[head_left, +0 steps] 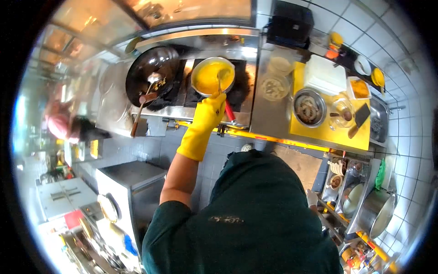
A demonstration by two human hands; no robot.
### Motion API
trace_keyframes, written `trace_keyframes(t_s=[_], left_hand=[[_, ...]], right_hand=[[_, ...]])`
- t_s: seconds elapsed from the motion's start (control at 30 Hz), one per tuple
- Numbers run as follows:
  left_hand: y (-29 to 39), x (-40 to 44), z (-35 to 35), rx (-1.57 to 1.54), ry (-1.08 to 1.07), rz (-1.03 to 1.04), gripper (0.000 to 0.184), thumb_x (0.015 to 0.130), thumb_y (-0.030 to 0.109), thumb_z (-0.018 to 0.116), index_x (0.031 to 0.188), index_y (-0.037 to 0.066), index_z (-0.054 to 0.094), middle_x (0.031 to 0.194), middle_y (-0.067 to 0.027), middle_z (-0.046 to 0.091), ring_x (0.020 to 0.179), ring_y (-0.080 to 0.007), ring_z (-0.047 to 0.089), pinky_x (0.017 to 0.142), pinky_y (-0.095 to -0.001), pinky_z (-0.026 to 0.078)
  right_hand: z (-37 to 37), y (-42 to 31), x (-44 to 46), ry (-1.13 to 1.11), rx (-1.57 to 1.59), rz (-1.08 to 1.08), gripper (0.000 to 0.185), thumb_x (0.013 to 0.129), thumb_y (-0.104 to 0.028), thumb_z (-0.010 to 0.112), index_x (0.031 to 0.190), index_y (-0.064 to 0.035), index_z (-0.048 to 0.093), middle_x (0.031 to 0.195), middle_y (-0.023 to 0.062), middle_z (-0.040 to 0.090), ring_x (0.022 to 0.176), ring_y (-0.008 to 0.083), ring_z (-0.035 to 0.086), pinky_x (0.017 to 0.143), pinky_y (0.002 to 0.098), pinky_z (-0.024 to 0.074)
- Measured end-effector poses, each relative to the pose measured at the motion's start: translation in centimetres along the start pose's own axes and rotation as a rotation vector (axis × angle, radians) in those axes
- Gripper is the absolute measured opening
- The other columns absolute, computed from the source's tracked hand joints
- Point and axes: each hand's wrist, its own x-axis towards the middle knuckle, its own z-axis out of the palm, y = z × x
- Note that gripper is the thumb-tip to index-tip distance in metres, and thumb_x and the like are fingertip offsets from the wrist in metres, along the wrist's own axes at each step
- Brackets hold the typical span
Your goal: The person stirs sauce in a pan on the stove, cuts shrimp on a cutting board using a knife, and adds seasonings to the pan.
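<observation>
My left hand (211,109), in a long yellow rubber glove, is closed on a ladle (219,84). The ladle's head dips into yellow liquid in a round metal pan (194,86) on the stove. Beside the glove, the pan's red handle (230,112) points toward me. Low at my right side, my right hand (312,198) shows only in part, in a pale glove; its fingers are too small to make out. Left of the pan sits a dark wok (137,73) with food bits and a wooden-handled ladle (145,98) resting in it.
On the right counter, a yellow cutting board (299,130) bears a metal bowl (310,108), a white container (325,75) and a cleaver (359,120). A sink (379,119) lies beyond. A yellow rail (273,137) runs along the front. Another person (59,121) stands far left.
</observation>
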Motion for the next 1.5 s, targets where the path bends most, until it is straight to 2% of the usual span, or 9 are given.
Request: trace_keyframes(t_s=[0.17, 0.4, 0.53, 0.73, 0.83, 0.97, 1.03, 1.4, 1.5], left_hand=[[2.5, -0.4, -0.6, 0.422, -0.327, -0.145, 0.015, 0.094, 0.013, 0.065, 0.108, 0.010, 0.069, 0.098, -0.0177, 0.071, 0.084, -0.0422, 0.069, 0.068, -0.0505, 0.056], [-2.2, -0.9, 1.8, 0.225, -0.103, -0.092, 0.009, 0.091, 0.018, 0.065, 0.099, 0.013, 0.063, 0.101, -0.0174, 0.069, 0.078, -0.0422, 0.070, 0.066, -0.0520, 0.056], [1.6, -0.7, 0.3, 0.078, -0.056, -0.063, 0.008, 0.095, 0.016, 0.061, 0.101, 0.012, 0.061, 0.106, -0.0163, 0.070, 0.078, -0.0430, 0.068, 0.067, -0.0549, 0.056], [-2.1, -1.9, 5.1, 0.121, -0.121, -0.092, 0.022, 0.092, 0.020, 0.064, 0.110, 0.008, 0.058, 0.122, -0.0240, 0.063, 0.091, -0.0485, 0.067, 0.076, -0.0546, 0.056], [-1.5, -2.7, 6.0, 0.168, -0.078, 0.003, 0.037, 0.092, 0.026, 0.067, 0.119, 0.001, 0.059, 0.127, -0.0284, 0.059, 0.107, -0.0485, 0.063, 0.088, -0.0536, 0.054], [-1.1, -3.1, 6.8, 0.090, -0.223, -0.110, 0.054, 0.088, 0.026, 0.075, 0.132, -0.001, 0.057, 0.138, -0.0316, 0.054, 0.115, -0.0496, 0.060, 0.095, -0.0486, 0.053], [-1.2, -3.6, 6.9, 0.102, -0.182, -0.075, 0.067, 0.085, 0.028, 0.079, 0.140, -0.001, 0.054, 0.146, -0.0318, 0.049, 0.128, -0.0495, 0.054, 0.104, -0.0485, 0.048], [5.5, -1.4, 5.6, 0.095, -0.008, 0.187, 0.077, 0.085, 0.020, 0.081, 0.149, -0.003, 0.046, 0.156, -0.0319, 0.040, 0.145, -0.0508, 0.036, 0.121, -0.0553, 0.029], [7.8, -0.8, 7.2, 0.143, -0.083, 0.235, 0.060, 0.087, 0.016, 0.078, 0.141, 0.000, 0.058, 0.139, -0.0259, 0.059, 0.132, -0.0412, 0.055, 0.117, -0.0525, 0.034]], right_hand=[[-1.5, -0.3, -0.7, -0.184, 0.048, 0.169, 0.030, 0.082, -0.022, 0.076, 0.106, -0.0105, 0.063, 0.086, 0.0099, 0.066, 0.074, 0.0251, 0.066, 0.062, 0.0400, 0.0525], [1.7, 1.7, -0.8, -0.031, 1.116, 0.595, 0.022, 0.094, -0.030, 0.068, 0.108, -0.0132, 0.068, 0.091, 0.0021, 0.063, 0.070, 0.0189, 0.060, 0.060, 0.0333, 0.0498], [0.5, 1.0, 0.2, 0.020, 1.200, 0.510, 0.019, 0.094, -0.031, 0.067, 0.104, -0.0141, 0.066, 0.086, 0.0011, 0.060, 0.069, 0.0168, 0.059, 0.058, 0.0324, 0.0473], [2.7, -1.1, -0.1, -0.250, 1.259, 0.433, 0.021, 0.100, -0.022, 0.051, 0.116, -0.0150, 0.062, 0.112, 0.0064, 0.062, 0.087, 0.0239, 0.061, 0.071, 0.0411, 0.0517], [0.3, -0.5, -1.8, -0.246, 1.688, 0.745, 0.025, 0.103, -0.019, 0.045, 0.122, -0.0149, 0.060, 0.126, 0.0100, 0.063, 0.096, 0.0279, 0.062, 0.076, 0.0447, 0.0536], [1.6, -2.7, -3.0, -0.025, 1.135, 0.690, 0.015, 0.100, -0.021, 0.060, 0.108, -0.0108, 0.067, 0.094, 0.0053, 0.065, 0.080, 0.0170, 0.064, 0.067, 0.0331, 0.0535], [-2.7, -3.9, -2.5, -0.154, 0.113, 0.335, 0.016, 0.096, -0.018, 0.065, 0.109, -0.0099, 0.068, 0.093, 0.0097, 0.067, 0.083, 0.0195, 0.067, 0.067, 0.0361, 0.0554], [-12.9, -9.3, 4.1, 0.273, 0.947, 0.858, 0.027, 0.095, -0.027, 0.064, 0.114, -0.0101, 0.073, 0.113, 0.0167, 0.073, 0.105, 0.0368, 0.069, 0.087, 0.0409, 0.0564], [-14.9, -7.9, 7.7, 0.350, 0.956, 0.828, 0.033, 0.096, -0.033, 0.066, 0.117, -0.0086, 0.074, 0.106, 0.0174, 0.076, 0.099, 0.0356, 0.072, 0.086, 0.0389, 0.0565]])
